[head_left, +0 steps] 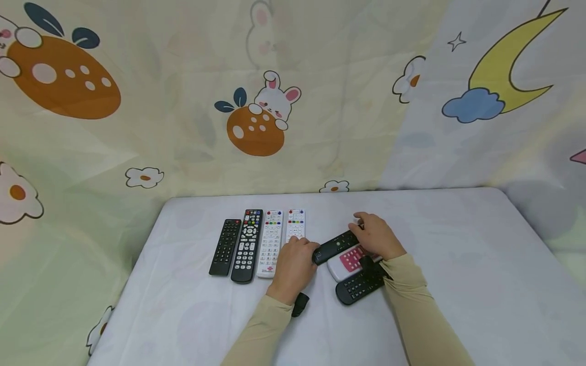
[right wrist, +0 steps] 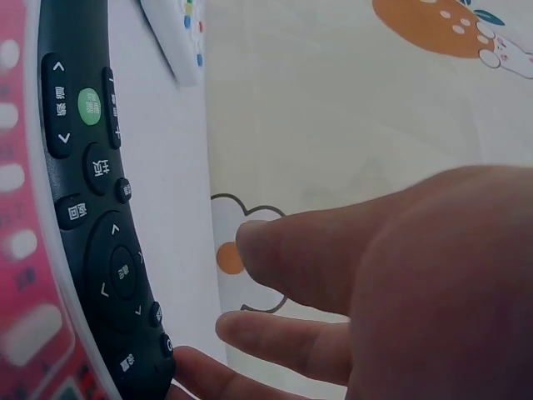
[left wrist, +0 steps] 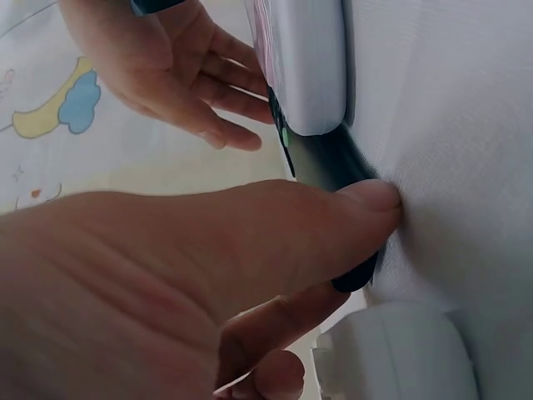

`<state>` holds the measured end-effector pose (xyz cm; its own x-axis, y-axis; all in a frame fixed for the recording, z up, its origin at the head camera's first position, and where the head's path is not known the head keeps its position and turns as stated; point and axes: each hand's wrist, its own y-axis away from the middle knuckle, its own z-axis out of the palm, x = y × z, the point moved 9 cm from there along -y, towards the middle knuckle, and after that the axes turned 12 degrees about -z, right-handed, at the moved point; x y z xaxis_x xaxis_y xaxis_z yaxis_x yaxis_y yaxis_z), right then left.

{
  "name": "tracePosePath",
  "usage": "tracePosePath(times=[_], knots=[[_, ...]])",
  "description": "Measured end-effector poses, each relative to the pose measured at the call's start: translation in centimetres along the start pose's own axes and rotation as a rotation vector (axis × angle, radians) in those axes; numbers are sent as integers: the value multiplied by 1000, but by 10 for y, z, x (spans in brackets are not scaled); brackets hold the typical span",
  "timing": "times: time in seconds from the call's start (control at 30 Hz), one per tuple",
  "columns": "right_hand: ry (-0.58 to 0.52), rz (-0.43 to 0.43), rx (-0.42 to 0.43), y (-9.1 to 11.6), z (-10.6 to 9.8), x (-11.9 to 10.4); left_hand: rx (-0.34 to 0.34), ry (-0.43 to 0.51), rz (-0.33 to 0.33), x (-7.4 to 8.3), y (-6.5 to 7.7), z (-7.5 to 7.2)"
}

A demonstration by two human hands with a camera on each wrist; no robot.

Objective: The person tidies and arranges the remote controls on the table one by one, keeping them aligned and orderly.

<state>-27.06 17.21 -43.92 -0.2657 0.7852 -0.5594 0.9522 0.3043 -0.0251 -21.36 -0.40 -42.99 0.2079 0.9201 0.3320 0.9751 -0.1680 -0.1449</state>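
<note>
A slim black remote control [head_left: 336,247] with a green button lies slanted in front of me. My left hand [head_left: 295,264] pinches its near-left end, thumb [left wrist: 366,196] on one side and a finger on the other. At the far end is my right hand [head_left: 377,236], its fingers loosely extended; in the right wrist view a fingertip [right wrist: 196,367] touches the remote's end. Right beside this remote sits a white remote with a pink button panel [head_left: 339,269], partly covered by my right hand. Below that lies another black remote [head_left: 354,291], partly hidden by the wrist strap.
To the left stand several remotes side by side: a small black one [head_left: 225,247], a longer black one [head_left: 247,246], a white one [head_left: 270,244] and a second white one [head_left: 296,223], partly behind my left hand. The white table [head_left: 192,310] meets a patterned cloth [head_left: 183,101] behind.
</note>
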Motion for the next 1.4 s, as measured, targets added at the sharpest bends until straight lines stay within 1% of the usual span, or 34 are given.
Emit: tracePosePath(times=[0.1, 0.2, 0.3, 0.43, 0.67, 0.77, 0.97, 1.23, 1.4], knots=[[15, 9, -12, 0, 0, 1, -22, 17, -5, 0, -1, 0], [41, 36, -27, 0, 0, 3, -34, 21, -4, 0, -1, 1], [65, 55, -47, 0, 2, 4, -37, 20, 1, 0, -2, 1], [80, 50, -56, -2, 3, 3, -35, 27, 0, 0, -2, 1], [71, 41, -41, -3, 4, 1, -29, 17, 9, 0, -2, 2], [63, 36, -34, -3, 4, 1, -19, 27, 13, -1, -2, 1], [61, 37, -21, -2, 6, 3, 1, 51, 36, -1, -1, -2], [47, 26, 21, -2, 4, 1, 16, 64, 71, 0, 0, -6], [27, 43, 23, -1, 4, 1, 7, 64, 87, 0, 0, -7]])
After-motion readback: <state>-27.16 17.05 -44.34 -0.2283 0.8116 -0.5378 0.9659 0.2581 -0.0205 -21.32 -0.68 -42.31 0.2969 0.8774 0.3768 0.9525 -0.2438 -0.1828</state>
